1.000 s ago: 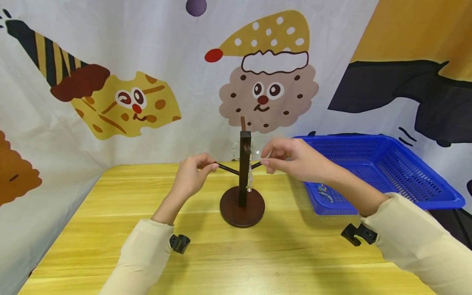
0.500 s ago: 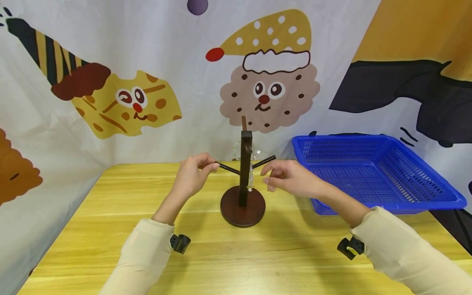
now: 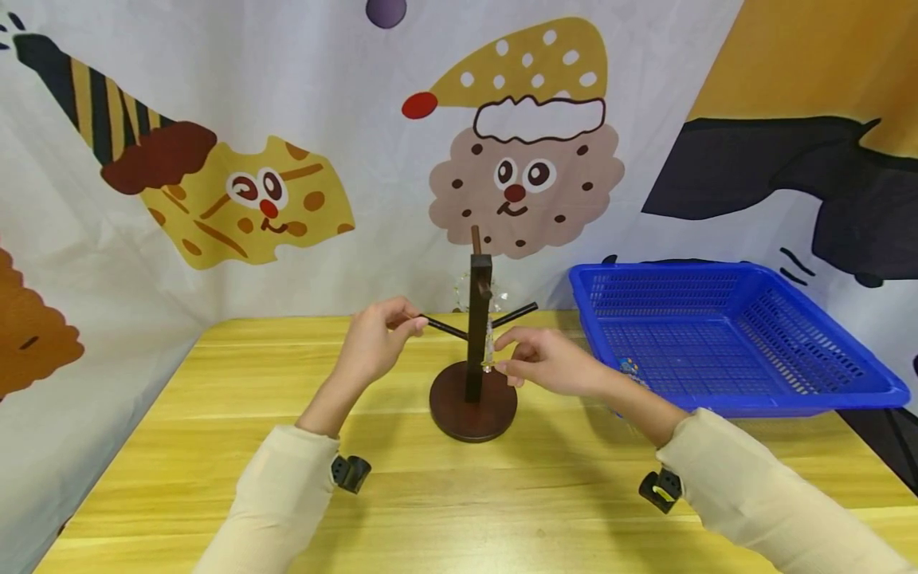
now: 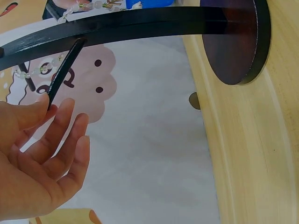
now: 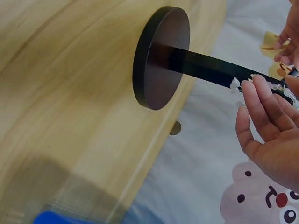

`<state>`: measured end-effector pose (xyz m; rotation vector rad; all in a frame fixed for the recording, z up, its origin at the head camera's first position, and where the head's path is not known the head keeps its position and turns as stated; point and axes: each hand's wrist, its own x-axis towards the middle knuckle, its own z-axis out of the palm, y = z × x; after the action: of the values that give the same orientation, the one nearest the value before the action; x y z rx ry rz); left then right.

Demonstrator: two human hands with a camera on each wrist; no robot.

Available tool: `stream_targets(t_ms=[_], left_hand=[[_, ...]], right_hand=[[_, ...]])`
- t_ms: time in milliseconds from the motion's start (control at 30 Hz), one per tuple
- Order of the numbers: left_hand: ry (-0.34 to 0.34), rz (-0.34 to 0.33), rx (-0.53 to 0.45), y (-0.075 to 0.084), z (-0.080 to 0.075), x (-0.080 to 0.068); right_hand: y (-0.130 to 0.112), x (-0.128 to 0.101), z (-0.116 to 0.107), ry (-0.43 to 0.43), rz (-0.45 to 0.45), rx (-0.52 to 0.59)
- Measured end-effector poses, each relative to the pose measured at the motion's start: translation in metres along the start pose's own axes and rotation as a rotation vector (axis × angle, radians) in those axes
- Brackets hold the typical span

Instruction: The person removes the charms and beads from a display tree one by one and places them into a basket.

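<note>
A dark brown wooden stand (image 3: 479, 335) with a round base (image 3: 473, 414) and side pegs stands upright on the table. My left hand (image 3: 376, 339) pinches the end of its left peg (image 4: 65, 72) between thumb and forefinger, other fingers loosely spread. A clear bead bracelet (image 3: 489, 343) hangs on the stand, its lower end dangling beside the post. My right hand (image 3: 548, 359) is at this dangling end, thumb and forefinger apart, beads at the fingertips (image 5: 250, 86). Whether they touch is unclear. More clear beads (image 3: 462, 293) show behind the post, partly hidden.
A blue plastic basket (image 3: 717, 402) stands on the right of the wooden table (image 3: 251, 446), with small beaded pieces (image 3: 629, 367) inside, partly hidden by my right arm. A printed cloth (image 3: 387, 199) hangs behind.
My right hand has left the right peg's tip and moved down and left to the hanging bead strand. The left hand has stayed on its peg.
</note>
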<state>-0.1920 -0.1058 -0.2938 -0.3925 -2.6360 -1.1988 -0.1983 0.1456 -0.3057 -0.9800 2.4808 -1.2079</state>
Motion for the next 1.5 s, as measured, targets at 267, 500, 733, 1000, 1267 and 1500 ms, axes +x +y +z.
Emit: stream_targets(t_ms=[267, 500, 733, 1000, 1267, 1500], left_hand=[[-0.009, -0.016, -0.005, 0.001, 0.0, 0.0], [-0.017, -0.021, -0.002, 0.001, 0.0, 0.0], [-0.018, -0.02, -0.003, 0.001, 0.0, 0.0], [-0.014, -0.003, 0.003, 0.001, -0.001, 0.0], [-0.011, 0.0, -0.001, 0.001, -0.001, 0.0], [-0.013, 0.002, -0.003, 0.0, -0.001, 0.0]], right_hand=[[0.002, 0.004, 0.008, 0.015, 0.007, -0.034], [0.005, 0.007, 0.013, 0.034, -0.008, -0.021], [0.006, 0.008, 0.014, 0.043, -0.013, 0.001], [0.005, 0.007, 0.012, 0.057, -0.02, -0.02], [0.005, 0.004, 0.008, 0.054, -0.004, -0.039], [0.002, 0.001, 0.004, 0.057, -0.002, -0.051]])
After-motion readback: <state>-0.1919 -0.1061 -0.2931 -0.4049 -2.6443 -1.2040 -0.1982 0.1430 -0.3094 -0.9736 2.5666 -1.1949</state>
